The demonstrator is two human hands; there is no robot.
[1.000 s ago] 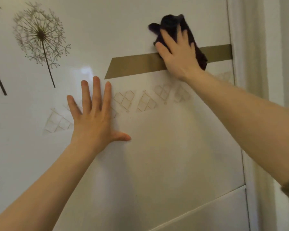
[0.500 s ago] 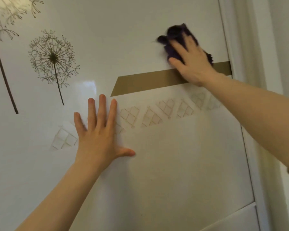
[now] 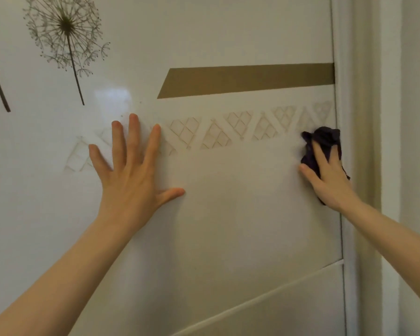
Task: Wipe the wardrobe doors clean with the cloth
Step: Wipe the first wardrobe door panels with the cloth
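Head view: my right hand (image 3: 330, 178) presses the dark cloth (image 3: 321, 144) flat against the wardrobe door (image 3: 240, 214) beside its right edge, under the brown stripe (image 3: 247, 80); my left hand (image 3: 131, 175) lies spread, empty, on the door.

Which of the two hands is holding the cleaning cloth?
The right hand, pressing the dark cloth against the door's right edge; the left hand lies flat and empty on the door.

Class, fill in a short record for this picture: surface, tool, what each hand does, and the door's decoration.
Surface: glossy white wardrobe door
Tool: dark cloth
Right hand: presses the cloth to the door near its right edge, below the brown stripe
Left hand: flat on the door, fingers spread, empty
Decoration: dandelion print, lattice band
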